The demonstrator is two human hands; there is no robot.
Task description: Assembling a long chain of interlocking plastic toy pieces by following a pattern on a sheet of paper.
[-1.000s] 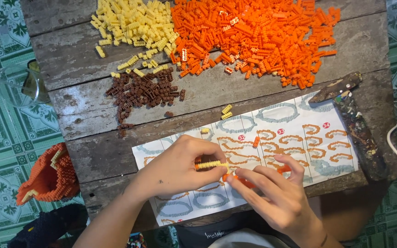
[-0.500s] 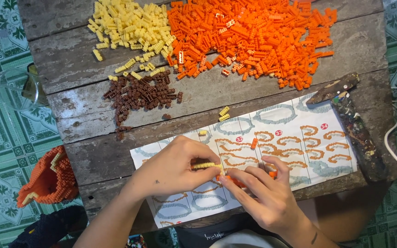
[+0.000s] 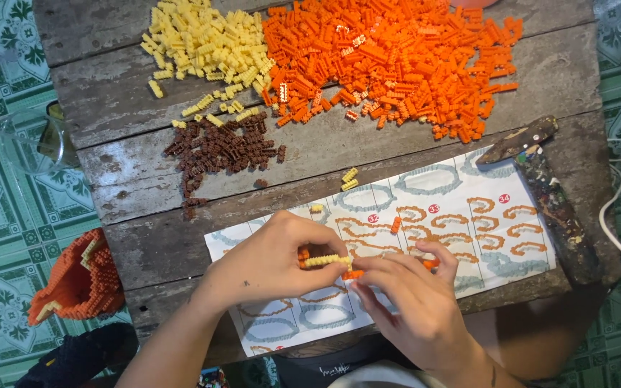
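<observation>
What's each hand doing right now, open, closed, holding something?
Left hand: closed, pinching a short yellow brick strip.
Right hand: fingers curled at small orange bricks at the strip's end; a firm grip cannot be told.

A table (image 3: 138,179) filled the frame's middle. Three brick piles (image 3: 397,57) lay along its upper part. The instruction sheet (image 3: 483,237) lay lower right, both hands (image 3: 274,262) meeting over its left half. A built model (image 3: 80,280) sat lower left, off the table.

Instruction sheet (image 3: 468,223) partly under both hands.
</observation>
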